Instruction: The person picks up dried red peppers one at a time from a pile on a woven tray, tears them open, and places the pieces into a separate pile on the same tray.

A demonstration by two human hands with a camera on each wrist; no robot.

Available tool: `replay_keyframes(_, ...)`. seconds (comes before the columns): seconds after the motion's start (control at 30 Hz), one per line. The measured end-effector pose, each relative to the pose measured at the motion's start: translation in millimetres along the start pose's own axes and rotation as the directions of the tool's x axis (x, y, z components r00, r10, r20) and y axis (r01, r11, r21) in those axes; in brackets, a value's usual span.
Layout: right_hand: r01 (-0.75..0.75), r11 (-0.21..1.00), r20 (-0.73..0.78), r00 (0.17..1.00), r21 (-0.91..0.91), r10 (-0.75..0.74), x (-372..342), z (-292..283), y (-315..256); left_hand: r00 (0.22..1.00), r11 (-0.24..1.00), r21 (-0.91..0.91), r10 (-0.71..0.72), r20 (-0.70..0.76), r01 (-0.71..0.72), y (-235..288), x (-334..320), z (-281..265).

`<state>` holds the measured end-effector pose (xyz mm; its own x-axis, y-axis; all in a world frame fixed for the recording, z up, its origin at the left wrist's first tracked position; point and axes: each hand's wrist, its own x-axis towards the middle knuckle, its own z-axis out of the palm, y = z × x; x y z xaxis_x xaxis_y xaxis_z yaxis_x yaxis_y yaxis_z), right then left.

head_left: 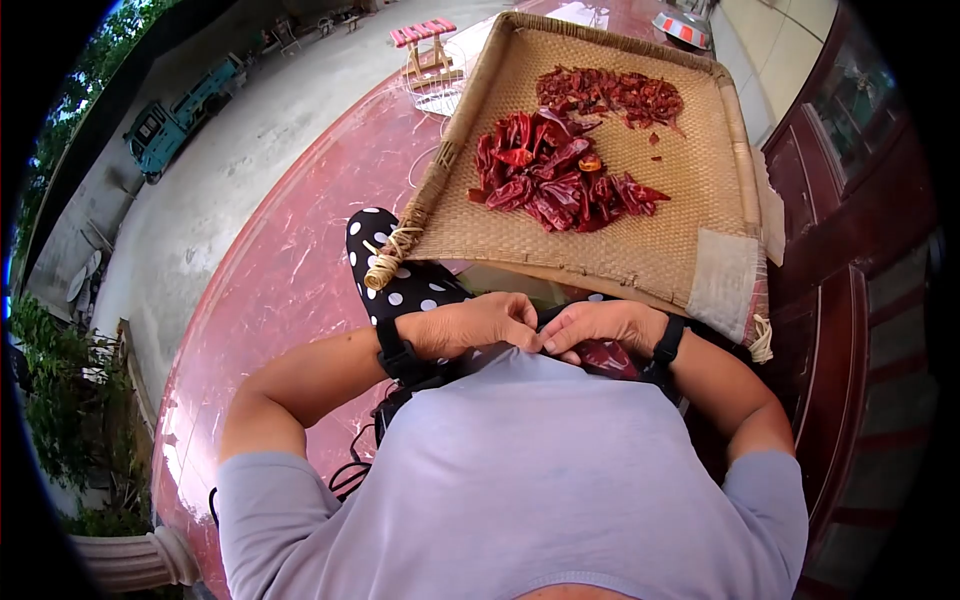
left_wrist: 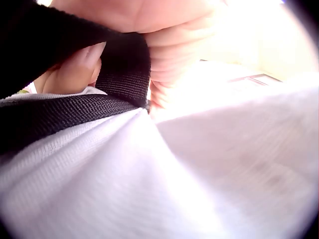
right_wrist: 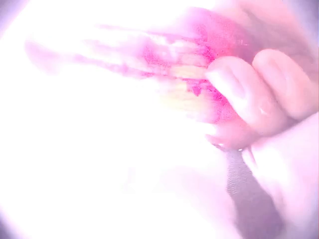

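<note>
Fingers of our left hand (head_left: 478,325) are curled, their tips pinching our pale grey shirt (head_left: 540,450) where it rises into a peak, while those of our right hand (head_left: 612,325) curl round a dark red chili (head_left: 608,358) just above our lap, the two hands meeting at their fingertips. Beyond our hands we have a woven tray (head_left: 600,245) with a pale patch (head_left: 722,275) at its near right corner; on it lie a pile of whole dried chilies (head_left: 560,180) and, farther back, a spread of smaller red pieces (head_left: 612,93), with a few bits strewn beside them.
</note>
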<state>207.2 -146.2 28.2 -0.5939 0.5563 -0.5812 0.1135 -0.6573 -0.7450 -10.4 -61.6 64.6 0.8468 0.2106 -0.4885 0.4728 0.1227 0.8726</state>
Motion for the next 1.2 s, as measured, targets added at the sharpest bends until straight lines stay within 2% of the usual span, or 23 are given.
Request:
replay_keyframes(0.07,0.008,1.000,-0.003,1.000,0.009,-0.008,5.5,-1.7,-5.1,0.999,1.000,-0.011,0.004,-0.031,-0.005,-2.1,6.3,-1.6)
replay_keyframes(0.1,0.004,1.000,-0.038,0.999,0.001,-0.004,4.2,1.0,-8.9,1.000,0.999,-0.032,-0.031,-0.003,0.031,2.8,3.6,-3.8)
replay_keyframes(0.2,0.005,0.998,-0.095,0.995,0.068,0.002,1.6,5.4,-5.7,0.998,0.986,0.169,-0.010,0.054,0.000,-8.8,6.5,-10.9)
replay_keyframes(0.23,0.018,0.995,-0.095,0.995,0.097,-0.008,0.7,6.7,-3.4,0.999,0.924,0.383,-0.028,0.042,0.010,-10.1,7.4,-13.1)
replay_keyframes(0.33,0.083,0.981,-0.115,0.991,0.178,-0.063,-2.3,11.0,0.7,0.986,0.927,0.374,-0.082,0.143,0.023,-10.9,-1.0,-10.6)
replay_keyframes(0.37,0.117,0.973,-0.131,0.987,0.200,-0.092,-4.5,14.2,2.1,0.993,0.918,0.394,0.006,0.114,-0.050,-15.5,-2.3,-6.8)
replay_keyframes(0.5,0.177,0.950,-0.170,0.976,0.256,-0.136,-2.4,18.4,8.5,0.993,0.835,0.536,0.101,0.065,-0.120,-18.1,-6.2,-7.3)
replay_keyframes(0.57,0.179,0.963,-0.192,0.971,0.203,-0.141,-4.0,23.2,3.6,0.990,0.761,0.635,0.134,0.052,-0.137,-13.0,-10.6,-8.0)
replay_keyframes(0.67,0.201,0.960,-0.185,0.969,0.192,-0.166,-6.4,25.7,1.2,0.995,0.762,0.640,0.079,0.057,-0.098,-9.0,-13.1,-7.8)
replay_keyframes(0.7,0.210,0.957,-0.174,0.969,0.199,-0.176,-6.4,24.4,0.6,0.997,0.929,0.368,0.009,0.080,-0.038,-1.2,-18.7,-10.0)
replay_keyframes(0.73,0.226,0.953,-0.184,0.964,0.202,-0.190,-6.0,24.2,2.3,0.991,0.997,0.054,-0.054,0.124,0.047,4.6,-24.1,-15.5)
replay_keyframes(0.77,0.236,0.952,-0.183,0.962,0.196,-0.201,-6.3,24.6,2.0,0.994,0.998,0.061,0.009,0.105,-0.016,-24.0,-7.8,-36.2)
replay_keyframes(0.8,0.246,0.950,-0.182,0.960,0.191,-0.212,-7.4,26.4,0.6,0.989,0.999,-0.027,0.034,0.143,-0.031,-26.6,-10.3,-39.9)
replay_keyframes(0.83,0.243,0.949,-0.199,0.959,0.200,-0.203,-8.6,29.8,-0.9,0.974,0.974,0.180,0.102,0.203,-0.140,-33.2,-4.6,-44.4)
replay_keyframes(0.87,0.249,0.949,-0.184,0.959,0.193,-0.214,-7.3,27.2,1.8,0.948,0.891,0.374,0.158,0.276,-0.257,-38.2,1.9,-49.1)
replay_keyframes(0.9,0.249,0.952,-0.195,0.957,0.177,-0.214,-8.7,28.4,0.4,0.960,0.958,0.281,-0.133,0.247,0.060,-29.4,2.5,-48.5)
replay_keyframes(1.0,0.275,0.952,-0.193,0.950,0.137,-0.246,-9.5,29.3,0.8,0.921,0.977,0.211,-0.122,0.370,0.045,-26.4,9.6,-53.4)
replay_keyframes(1.03,0.288,0.950,-0.187,0.947,0.124,-0.263,-9.0,28.4,0.6,0.920,0.974,0.163,0.087,0.382,-0.160,-31.1,15.1,-47.3)
replay_keyframes(1.2,0.277,0.948,-0.184,0.951,0.154,-0.248,-5.7,25.7,2.6,0.949,0.900,0.315,0.252,0.187,-0.301,-39.8,36.2,-34.1)
